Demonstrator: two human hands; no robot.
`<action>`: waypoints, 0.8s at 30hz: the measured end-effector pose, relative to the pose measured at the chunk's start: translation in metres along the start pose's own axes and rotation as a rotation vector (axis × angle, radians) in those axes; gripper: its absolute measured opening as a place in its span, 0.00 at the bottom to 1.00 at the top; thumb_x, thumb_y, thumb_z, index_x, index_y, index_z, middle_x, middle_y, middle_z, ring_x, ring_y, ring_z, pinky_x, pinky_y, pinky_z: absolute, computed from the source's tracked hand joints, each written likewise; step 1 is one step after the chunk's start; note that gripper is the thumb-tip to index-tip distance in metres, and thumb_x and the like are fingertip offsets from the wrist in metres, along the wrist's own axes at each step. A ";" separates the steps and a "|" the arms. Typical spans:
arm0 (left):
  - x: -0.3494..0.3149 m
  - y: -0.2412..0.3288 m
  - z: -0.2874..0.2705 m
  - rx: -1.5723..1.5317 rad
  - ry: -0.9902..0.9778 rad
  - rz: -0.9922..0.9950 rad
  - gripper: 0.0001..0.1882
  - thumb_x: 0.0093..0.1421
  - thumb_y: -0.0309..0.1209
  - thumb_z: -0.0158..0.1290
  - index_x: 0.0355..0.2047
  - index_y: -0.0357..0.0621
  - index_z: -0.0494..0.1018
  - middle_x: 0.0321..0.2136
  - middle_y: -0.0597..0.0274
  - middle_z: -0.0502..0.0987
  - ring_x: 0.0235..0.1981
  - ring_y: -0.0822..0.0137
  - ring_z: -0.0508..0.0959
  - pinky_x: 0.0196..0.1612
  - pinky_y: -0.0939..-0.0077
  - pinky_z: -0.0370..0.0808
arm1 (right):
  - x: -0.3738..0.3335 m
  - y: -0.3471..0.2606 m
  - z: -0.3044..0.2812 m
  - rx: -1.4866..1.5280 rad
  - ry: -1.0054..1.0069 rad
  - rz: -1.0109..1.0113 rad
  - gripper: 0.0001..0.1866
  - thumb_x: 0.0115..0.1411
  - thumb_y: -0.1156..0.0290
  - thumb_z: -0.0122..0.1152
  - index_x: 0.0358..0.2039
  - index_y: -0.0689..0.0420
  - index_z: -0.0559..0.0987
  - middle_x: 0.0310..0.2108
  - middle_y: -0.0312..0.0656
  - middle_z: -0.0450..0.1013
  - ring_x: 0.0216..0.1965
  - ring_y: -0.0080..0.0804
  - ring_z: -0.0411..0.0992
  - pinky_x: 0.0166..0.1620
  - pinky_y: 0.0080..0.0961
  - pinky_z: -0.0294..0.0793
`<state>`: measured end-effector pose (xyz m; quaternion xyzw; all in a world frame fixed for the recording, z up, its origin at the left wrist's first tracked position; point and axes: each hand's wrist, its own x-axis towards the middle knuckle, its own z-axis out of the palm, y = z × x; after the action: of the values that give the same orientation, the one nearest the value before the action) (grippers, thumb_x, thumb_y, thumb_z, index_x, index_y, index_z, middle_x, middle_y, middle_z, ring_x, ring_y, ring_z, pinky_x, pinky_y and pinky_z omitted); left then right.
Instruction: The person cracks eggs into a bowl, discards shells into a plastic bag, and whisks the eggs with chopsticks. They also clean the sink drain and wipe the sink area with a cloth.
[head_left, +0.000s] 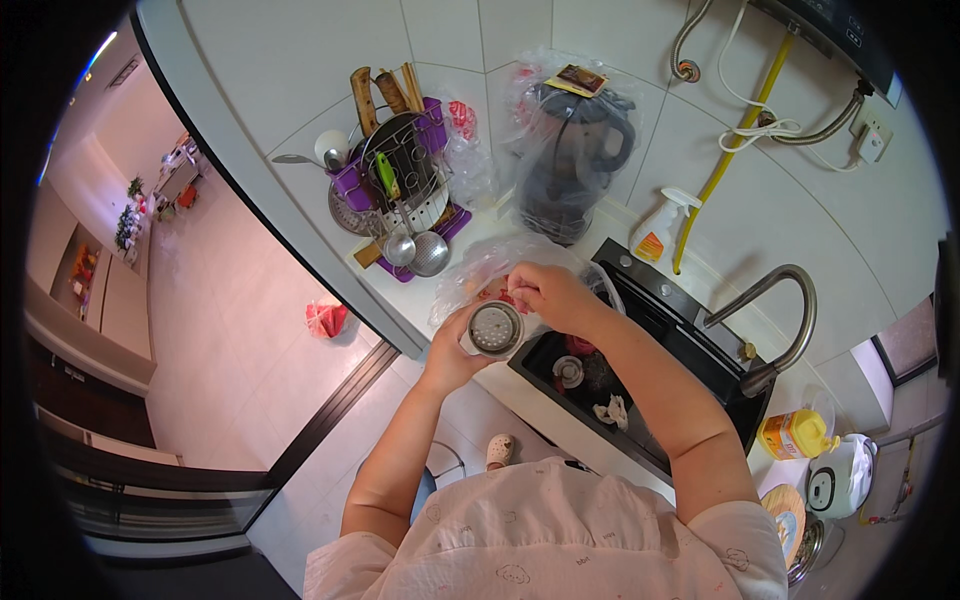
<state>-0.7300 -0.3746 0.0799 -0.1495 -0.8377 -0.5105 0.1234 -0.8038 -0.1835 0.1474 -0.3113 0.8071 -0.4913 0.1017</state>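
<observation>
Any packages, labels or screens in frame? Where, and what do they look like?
Spray bottle: counter behind the sink, white, orange label.
Yellow bottle: right of the faucet, lying tilted, red label.
Bagged kettle: against the wall, dark, in clear plastic, brown card on top.
Wall heater panel: top right, dark.

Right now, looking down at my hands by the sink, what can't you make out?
Head view only:
- What the right hand pinches: hidden by its own fingers and crinkled clear plastic bag.
- Inside of the round perforated metal strainer cup in the left hand: too small.
- Black sink basin floor: partly behind the right forearm.
</observation>
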 end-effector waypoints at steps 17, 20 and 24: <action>-0.015 -0.059 -0.020 -0.019 0.128 -0.126 0.40 0.34 0.25 0.68 0.50 0.42 0.66 0.45 0.58 0.73 0.48 0.62 0.71 0.52 0.71 0.65 | 0.018 0.132 -0.009 0.068 0.166 0.228 0.04 0.53 0.76 0.56 0.30 0.61 0.74 0.23 0.39 0.73 0.24 0.25 0.70 0.30 0.21 0.69; -0.017 -0.057 -0.026 -0.035 0.159 -0.151 0.40 0.34 0.25 0.68 0.51 0.41 0.66 0.45 0.58 0.73 0.48 0.62 0.71 0.53 0.72 0.65 | 0.025 0.164 0.005 -0.039 0.173 0.192 0.04 0.51 0.76 0.58 0.29 0.61 0.76 0.24 0.40 0.74 0.24 0.27 0.71 0.31 0.23 0.69; -0.024 -0.053 -0.036 -0.038 0.195 -0.209 0.39 0.34 0.24 0.68 0.50 0.40 0.66 0.45 0.60 0.73 0.48 0.65 0.71 0.53 0.73 0.65 | 0.037 0.186 0.022 -0.169 0.169 0.232 0.05 0.51 0.76 0.59 0.30 0.58 0.77 0.28 0.43 0.75 0.30 0.34 0.73 0.35 0.27 0.70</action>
<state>-0.7259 -0.4327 0.0443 -0.0133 -0.8230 -0.5484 0.1476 -0.8970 -0.1617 -0.0177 -0.1811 0.8817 -0.4311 0.0630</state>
